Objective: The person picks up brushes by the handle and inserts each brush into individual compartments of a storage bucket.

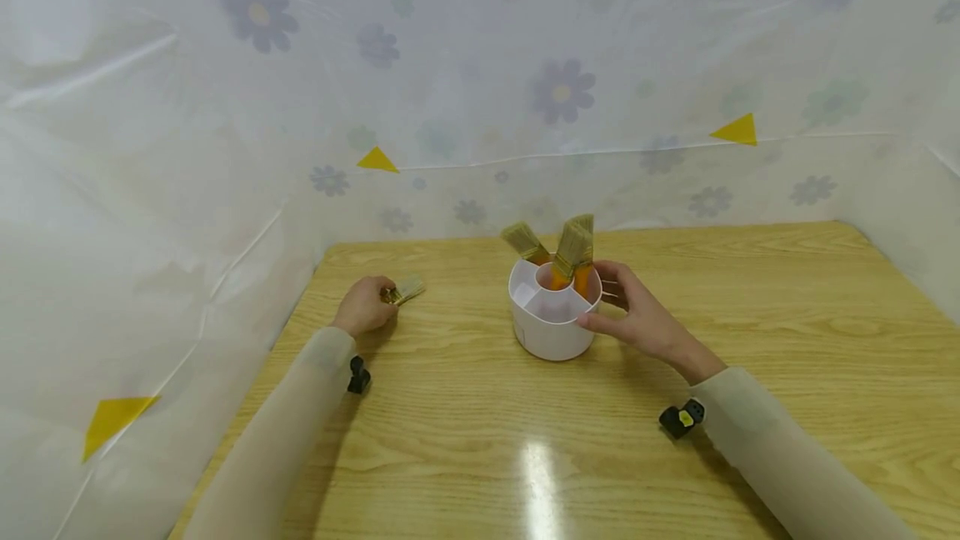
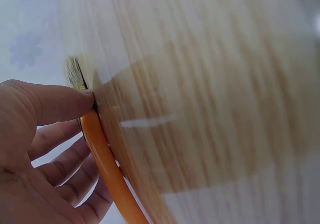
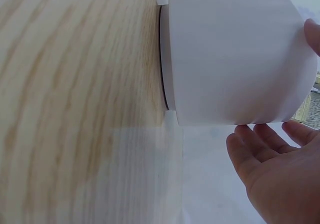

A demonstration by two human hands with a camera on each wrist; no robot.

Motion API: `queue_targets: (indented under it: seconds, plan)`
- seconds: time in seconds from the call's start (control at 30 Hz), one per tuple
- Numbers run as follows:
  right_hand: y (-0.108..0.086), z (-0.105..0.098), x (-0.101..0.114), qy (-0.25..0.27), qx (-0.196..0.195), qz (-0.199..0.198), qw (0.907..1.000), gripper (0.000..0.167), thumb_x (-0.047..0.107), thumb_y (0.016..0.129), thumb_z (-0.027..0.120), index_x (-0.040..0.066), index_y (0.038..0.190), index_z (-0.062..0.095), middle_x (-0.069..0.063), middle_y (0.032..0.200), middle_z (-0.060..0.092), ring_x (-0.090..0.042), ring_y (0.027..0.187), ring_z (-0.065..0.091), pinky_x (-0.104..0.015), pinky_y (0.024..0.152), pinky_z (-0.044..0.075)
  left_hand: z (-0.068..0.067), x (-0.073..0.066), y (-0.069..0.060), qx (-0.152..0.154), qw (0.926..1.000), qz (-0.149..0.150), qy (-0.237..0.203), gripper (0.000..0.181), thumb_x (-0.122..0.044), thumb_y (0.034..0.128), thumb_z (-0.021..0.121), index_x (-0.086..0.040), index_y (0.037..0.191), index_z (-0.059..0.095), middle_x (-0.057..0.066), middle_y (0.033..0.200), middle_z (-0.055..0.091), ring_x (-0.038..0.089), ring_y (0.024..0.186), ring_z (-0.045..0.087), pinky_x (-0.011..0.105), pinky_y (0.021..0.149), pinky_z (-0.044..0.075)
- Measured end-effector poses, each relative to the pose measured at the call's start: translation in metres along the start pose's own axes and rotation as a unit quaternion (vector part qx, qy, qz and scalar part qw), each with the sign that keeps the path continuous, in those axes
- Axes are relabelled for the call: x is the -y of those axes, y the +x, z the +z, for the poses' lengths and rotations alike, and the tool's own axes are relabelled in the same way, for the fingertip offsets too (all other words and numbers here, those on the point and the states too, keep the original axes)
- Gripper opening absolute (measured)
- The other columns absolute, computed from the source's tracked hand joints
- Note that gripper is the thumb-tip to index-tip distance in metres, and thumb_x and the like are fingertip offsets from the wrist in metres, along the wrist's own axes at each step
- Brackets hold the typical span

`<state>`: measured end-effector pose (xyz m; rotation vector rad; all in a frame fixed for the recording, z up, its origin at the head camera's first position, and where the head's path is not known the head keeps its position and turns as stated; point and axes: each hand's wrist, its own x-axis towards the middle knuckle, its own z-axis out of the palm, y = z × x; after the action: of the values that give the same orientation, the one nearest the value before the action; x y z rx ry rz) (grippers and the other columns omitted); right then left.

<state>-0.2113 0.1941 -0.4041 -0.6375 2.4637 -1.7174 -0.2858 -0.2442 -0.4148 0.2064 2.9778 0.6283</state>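
Observation:
On the left of the table, my left hand (image 1: pixel 366 307) pinches a paintbrush (image 2: pixel 102 151) near its neck, between thumb and index finger. Its bristles (image 1: pixel 409 291) point right in the head view, and the orange handle lies close along the tabletop in the left wrist view. A white round divided organizer (image 1: pixel 551 338) stands upright on the table. My right hand (image 1: pixel 637 319) holds it at its right side, thumb at the near rim and fingers around the far right. Several paintbrushes (image 1: pixel 573 247) stand in it, bristles up: at the back left, in the centre cup and on the right.
The wood-grain table (image 1: pixel 450 440) meets a pale flowered sheet (image 1: pixel 465 65) along its back and left edges. Yellow triangular markers (image 1: pixel 378 160) are stuck on that sheet. Each wrist wears a small black camera (image 1: pixel 681 419).

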Motion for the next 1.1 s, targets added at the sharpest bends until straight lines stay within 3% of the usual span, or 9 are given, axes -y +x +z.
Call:
queue_targets:
  seconds: [0.77,1.1]
  plan:
    - [0.003,0.001,-0.003,-0.002,0.003,-0.010,0.9999,0.080,0.024,0.086,0.073,0.015,0.148,0.024,-0.009,0.147,0.032,-0.034,0.133,0.034,-0.057,0.106,0.027,0.001,-0.005,-0.001,0.005,0.9999,0.003,-0.009,0.045,-0.013,0.0890,0.063,-0.001,0.132,0.054,0.018,0.120,0.057,0.034,0.107,0.056,0.049,0.087,0.047]
    - [0.000,0.000,-0.002,-0.003,0.001,-0.008,1.0000,0.079,0.023,0.086,0.072,0.014,0.148,0.024,-0.010,0.147,0.032,-0.035,0.133,0.035,-0.057,0.106,0.028,0.002,-0.026,-0.005,-0.003,0.9993,0.035,-0.015,0.045,-0.016,0.0886,0.065,-0.001,0.130,0.056,0.015,0.115,0.058,0.029,0.101,0.057,0.046,0.085,0.048]
